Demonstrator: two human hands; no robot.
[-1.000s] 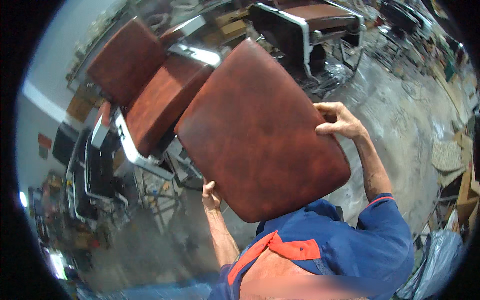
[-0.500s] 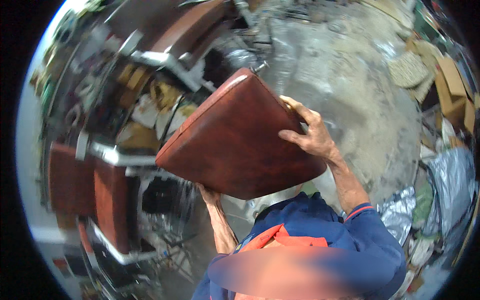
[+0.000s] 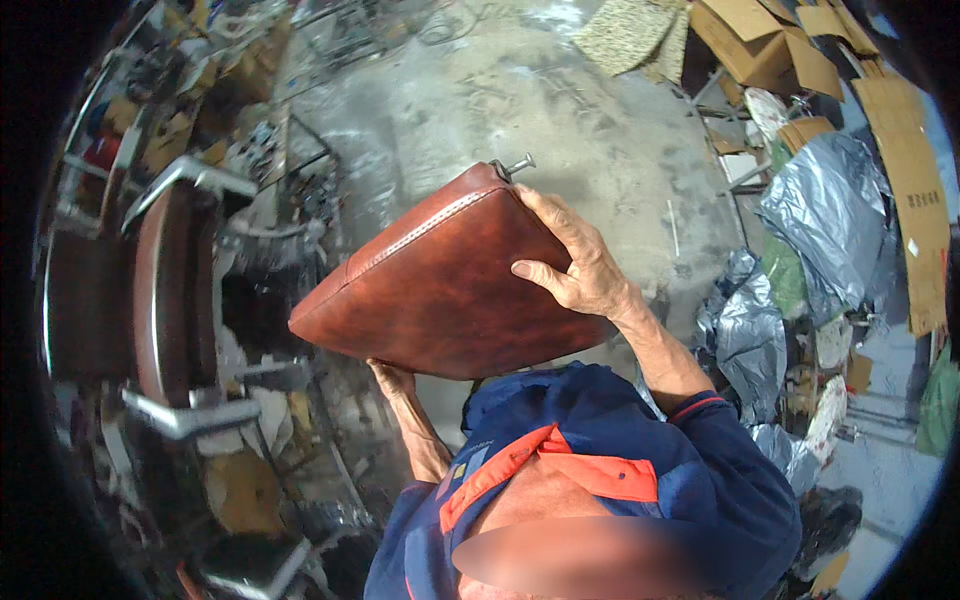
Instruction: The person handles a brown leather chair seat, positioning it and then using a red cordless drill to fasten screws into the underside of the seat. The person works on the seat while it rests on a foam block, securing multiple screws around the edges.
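Observation:
In front of my body I carry a reddish-brown leather seat cushion (image 3: 455, 285), tilted, with pale stitching along its upper left edge. A metal bolt or bracket (image 3: 518, 164) sticks out at its far corner. My right hand (image 3: 580, 255) clasps the right edge, its thumb lying on the leather face and its fingers going over the side. My left hand (image 3: 392, 380) grips the cushion from below at the lower left edge; most of its fingers are hidden behind the cushion.
To the left stands a brown upholstered chair (image 3: 165, 290) with pale metal arms. Silver plastic sheeting (image 3: 835, 215) and cardboard boxes (image 3: 765, 50) line the right side. A grey concrete floor (image 3: 440, 120) stretches ahead, with a patterned mat (image 3: 625, 35) at its far end.
My view has turned to the right, bringing the boxes and sheeting further in. The cushion stays in both hands, slightly lower and more to the left, its stitched edge showing more.

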